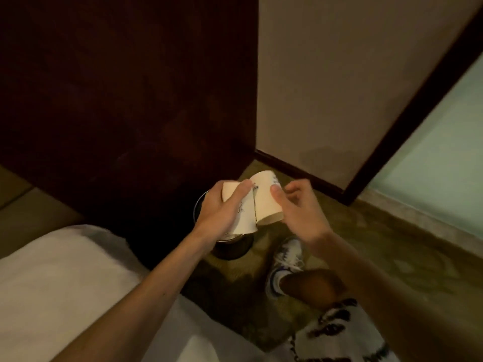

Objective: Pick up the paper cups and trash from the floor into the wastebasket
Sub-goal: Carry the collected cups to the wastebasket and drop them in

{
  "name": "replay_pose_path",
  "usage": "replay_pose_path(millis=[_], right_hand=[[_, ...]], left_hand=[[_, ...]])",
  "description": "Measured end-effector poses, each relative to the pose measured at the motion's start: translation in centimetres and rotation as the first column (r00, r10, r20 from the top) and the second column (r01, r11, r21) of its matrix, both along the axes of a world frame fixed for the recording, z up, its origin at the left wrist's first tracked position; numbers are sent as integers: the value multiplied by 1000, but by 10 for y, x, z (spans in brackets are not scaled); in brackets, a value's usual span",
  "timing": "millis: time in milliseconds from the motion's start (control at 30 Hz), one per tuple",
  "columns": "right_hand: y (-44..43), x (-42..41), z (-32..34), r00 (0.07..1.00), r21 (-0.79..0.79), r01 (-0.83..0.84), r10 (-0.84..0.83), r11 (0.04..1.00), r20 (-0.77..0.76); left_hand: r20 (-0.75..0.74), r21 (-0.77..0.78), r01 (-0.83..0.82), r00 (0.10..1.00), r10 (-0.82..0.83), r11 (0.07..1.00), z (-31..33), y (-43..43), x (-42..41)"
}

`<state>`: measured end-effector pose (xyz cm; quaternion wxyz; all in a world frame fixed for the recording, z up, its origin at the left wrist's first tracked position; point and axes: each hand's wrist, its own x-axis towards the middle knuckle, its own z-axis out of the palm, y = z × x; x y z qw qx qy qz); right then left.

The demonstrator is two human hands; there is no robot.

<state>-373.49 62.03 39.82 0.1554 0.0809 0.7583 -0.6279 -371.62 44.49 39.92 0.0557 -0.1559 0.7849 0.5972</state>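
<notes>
- Left hand [224, 207] wraps its fingers round one paper cup [245, 219].
- Right hand [298, 210] pinches a second cup [264, 201], thumb on its side.
- The cups touch between the fingers.
- The wastebasket [232, 250] stands just below the fingers.

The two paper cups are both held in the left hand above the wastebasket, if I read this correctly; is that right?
Not quite: the head view shows the left hand holding one cup and the right hand the other cup, both above the wastebasket.
</notes>
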Motion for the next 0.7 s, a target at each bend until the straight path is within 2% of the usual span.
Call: replay_pose_path(millis=[167,300,433,500,700], right_hand=[[-49,-36,-88,985,20,-139,136,990,106],[-66,-68,-150,961,-12,-160,158,987,225],[-77,-93,-194,921,-102,-60,95,993,377],[-81,-96,-211,886,-131,-94,143,987,442],[-88,-95,-240,856,-172,-125,194,977,479]], left_hand=[[148,-5,-158,977,157,987,-86,-42,-23],[221,-72,-243,942,253,967,-154,-56,-63],[284,-169,-206,926,248,964,-214,-63,-96],[329,-206,-167,916,229,964,-239,-66,-101],[356,-266,-198,889,287,943,-283,-65,-103]])
